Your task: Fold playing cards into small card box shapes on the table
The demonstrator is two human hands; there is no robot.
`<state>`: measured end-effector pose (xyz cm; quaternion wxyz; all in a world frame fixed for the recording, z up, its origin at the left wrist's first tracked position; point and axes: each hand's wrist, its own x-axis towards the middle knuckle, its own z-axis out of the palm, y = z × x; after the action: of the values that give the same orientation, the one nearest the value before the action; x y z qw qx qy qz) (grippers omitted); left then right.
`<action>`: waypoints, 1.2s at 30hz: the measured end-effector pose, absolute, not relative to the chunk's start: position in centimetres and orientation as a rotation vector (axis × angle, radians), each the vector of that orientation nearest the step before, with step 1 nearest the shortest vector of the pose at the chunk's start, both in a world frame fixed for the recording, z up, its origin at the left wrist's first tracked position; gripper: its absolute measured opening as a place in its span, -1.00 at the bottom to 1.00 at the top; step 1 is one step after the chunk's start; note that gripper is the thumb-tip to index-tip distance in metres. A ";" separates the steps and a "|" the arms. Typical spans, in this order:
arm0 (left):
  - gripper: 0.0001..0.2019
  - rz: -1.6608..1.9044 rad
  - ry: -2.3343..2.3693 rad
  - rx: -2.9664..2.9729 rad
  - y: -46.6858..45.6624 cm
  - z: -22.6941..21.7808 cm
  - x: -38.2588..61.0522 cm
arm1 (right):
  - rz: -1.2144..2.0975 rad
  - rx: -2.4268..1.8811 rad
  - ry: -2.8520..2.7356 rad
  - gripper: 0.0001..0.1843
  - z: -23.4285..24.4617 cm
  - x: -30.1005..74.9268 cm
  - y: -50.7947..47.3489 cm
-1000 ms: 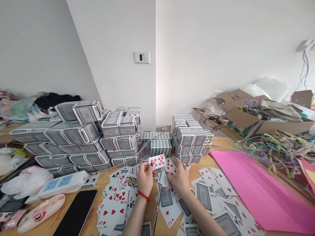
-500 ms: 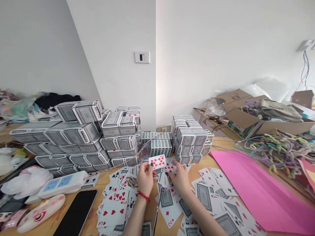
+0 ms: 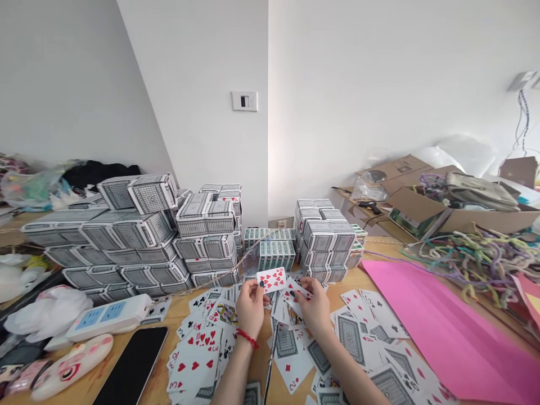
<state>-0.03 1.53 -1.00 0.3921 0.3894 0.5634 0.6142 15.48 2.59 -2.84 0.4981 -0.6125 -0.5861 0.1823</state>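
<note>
My left hand (image 3: 250, 307), closed with a red string bracelet at the wrist, pinches a playing card with many red hearts (image 3: 271, 279), face toward me. Just right of it, my right hand (image 3: 314, 306) has its thumb and fingers closed on another playing card with red pips (image 3: 294, 291), which is tilted and partly covered by the fingers. Both hands are above loose cards in the middle of the table. Face-up cards (image 3: 196, 360) overlap in a heap beside my left forearm. Mixed face-up and face-down cards (image 3: 350, 337) spread around my right forearm.
Stacks of card-built blocks (image 3: 126, 230) stand at the back left, with another stack (image 3: 327, 239) at the back right. A black phone (image 3: 130, 365) and a white power strip (image 3: 109, 319) lie left. Pink paper (image 3: 442, 332) and an open cardboard box (image 3: 476, 219) are right.
My right hand has closed on the red-pipped card, which has turned and now slants down to the right. My left hand keeps its card, shifted slightly right.
</note>
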 end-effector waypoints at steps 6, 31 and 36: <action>-0.84 1.548 1.428 1.012 1.5 -0.9 -0.1 | 0.396 -1.454 -1.384 -0.79 -2.3 15.6 2.3; -0.73 1.515 1.373 1.019 1.3 -0.3 0.1 | 0.603 -1.521 -1.102 -0.68 -1.9 15.7 2.2; -0.76 1.471 1.311 1.065 1.1 -0.4 0.2 | 0.830 -1.389 -1.055 -0.69 -2.0 15.7 2.3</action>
<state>0.22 1.12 -0.44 0.4356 0.4280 0.5269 0.5911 15.73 2.32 -1.96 0.5688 -0.5914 -0.4493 0.3532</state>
